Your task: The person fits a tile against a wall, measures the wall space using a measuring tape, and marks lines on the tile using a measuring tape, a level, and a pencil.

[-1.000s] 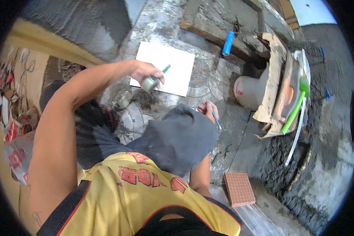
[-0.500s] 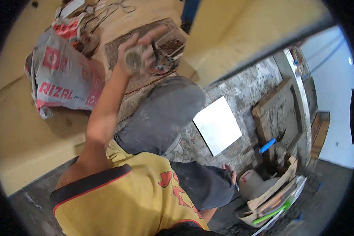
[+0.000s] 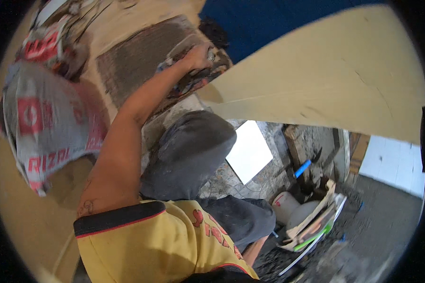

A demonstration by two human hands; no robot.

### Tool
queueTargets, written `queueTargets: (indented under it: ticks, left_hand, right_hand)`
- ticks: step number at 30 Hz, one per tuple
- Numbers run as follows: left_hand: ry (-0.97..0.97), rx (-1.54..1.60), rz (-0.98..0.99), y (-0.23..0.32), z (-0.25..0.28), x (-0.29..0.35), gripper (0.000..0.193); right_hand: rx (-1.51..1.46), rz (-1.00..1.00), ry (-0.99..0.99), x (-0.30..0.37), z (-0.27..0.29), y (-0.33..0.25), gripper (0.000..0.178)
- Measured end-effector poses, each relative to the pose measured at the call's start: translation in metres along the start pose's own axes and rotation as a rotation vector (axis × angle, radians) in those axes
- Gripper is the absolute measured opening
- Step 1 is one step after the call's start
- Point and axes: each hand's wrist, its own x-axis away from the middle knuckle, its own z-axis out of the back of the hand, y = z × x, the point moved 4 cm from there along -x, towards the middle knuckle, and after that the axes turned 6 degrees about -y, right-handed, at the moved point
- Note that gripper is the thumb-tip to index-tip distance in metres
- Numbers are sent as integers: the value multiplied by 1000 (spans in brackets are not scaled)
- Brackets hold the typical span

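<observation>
My left hand (image 3: 199,56) reaches out to the far end of a brown, dirt-covered board (image 3: 132,59), over a heap of small odds and ends (image 3: 193,84). Its fingers are curled downward around something greyish at the fingertips, too unclear to name. Of my right arm only the forearm (image 3: 255,249) shows, below my dark-trousered knee; the hand itself is hidden behind the knee. A thin blue-tipped stick (image 3: 275,234) pokes out beside that knee. Between my legs and the wall lies a white square tile (image 3: 249,153) on a broken-tile floor.
A grey and red cement bag (image 3: 56,118) stands at the left, with another crumpled bag (image 3: 45,45) behind it. A yellow wall (image 3: 326,80) juts in from the right. Near the right knee are a blue-handled tool (image 3: 302,169) and a torn container (image 3: 311,240) of tools.
My left hand, earlier spread with a round, ring-like thing at its palm, has moved right and down onto the clutter. My right hand has gone behind the knee. The view has turned.
</observation>
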Motion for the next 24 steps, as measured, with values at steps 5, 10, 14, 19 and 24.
queueTargets:
  ticks: [5, 10, 14, 19, 24]
  left_hand:
    - [-266, 78, -381, 57, -97, 25, 67]
    - [-382, -8, -119, -10, -71, 84, 66]
    - [-308, 38, 67, -12, -50, 64, 68]
    - [-124, 230, 381, -62, -14, 68, 73]
    - [58, 350, 751, -132, 43, 208, 76]
  right_hand:
    - [57, 24, 110, 48, 38, 6, 50]
    - [1066, 787, -9, 79, 9, -84, 30]
    - [713, 699, 638, 127, 92, -171, 25]
    - [1045, 549, 1208, 56, 303, -176, 31]
    - [1358, 149, 1332, 26, 419, -166, 35]
